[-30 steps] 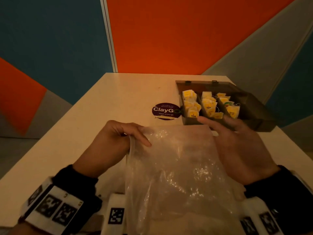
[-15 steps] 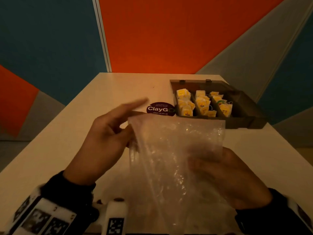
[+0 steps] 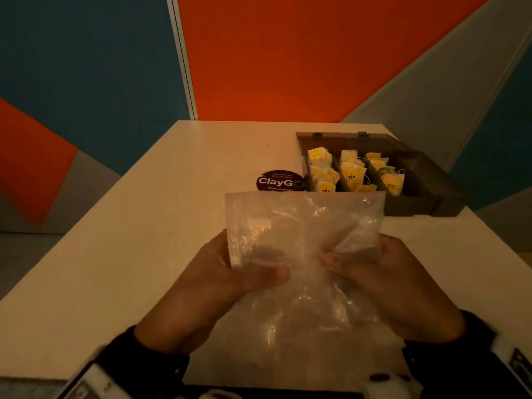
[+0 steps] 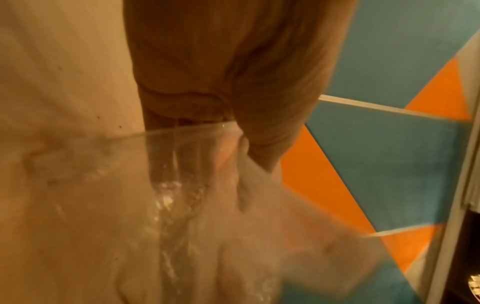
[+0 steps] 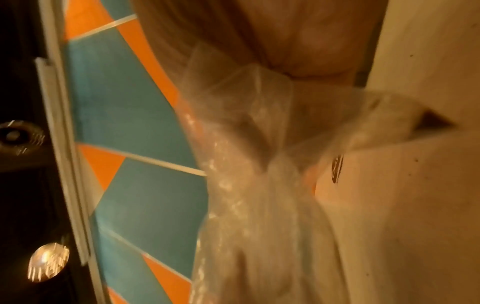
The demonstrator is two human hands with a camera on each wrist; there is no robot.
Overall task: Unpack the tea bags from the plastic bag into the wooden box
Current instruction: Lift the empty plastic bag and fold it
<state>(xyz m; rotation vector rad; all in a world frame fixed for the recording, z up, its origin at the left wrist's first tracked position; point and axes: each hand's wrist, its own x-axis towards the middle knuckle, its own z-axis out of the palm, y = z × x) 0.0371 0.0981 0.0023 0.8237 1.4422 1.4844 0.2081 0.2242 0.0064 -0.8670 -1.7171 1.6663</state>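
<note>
Holding the plastic bag (image 3: pixel 305 254) up over the table (image 3: pixel 121 254) w/ both hands: left hand (image 3: pixel 227 280) pinches its left side, right hand (image 3: pixel 383 280) its right, thumbs on the near face. Bag looks thin, limp, crinkly, prob. slippery and near weightless, so best gripped by bunched film or the top edge. Contents unclear. Wooden box (image 3: pixel 414 203) sits just beyond, lid open, tea bags (image 3: pixel 351 174) filling its compartments.
</note>
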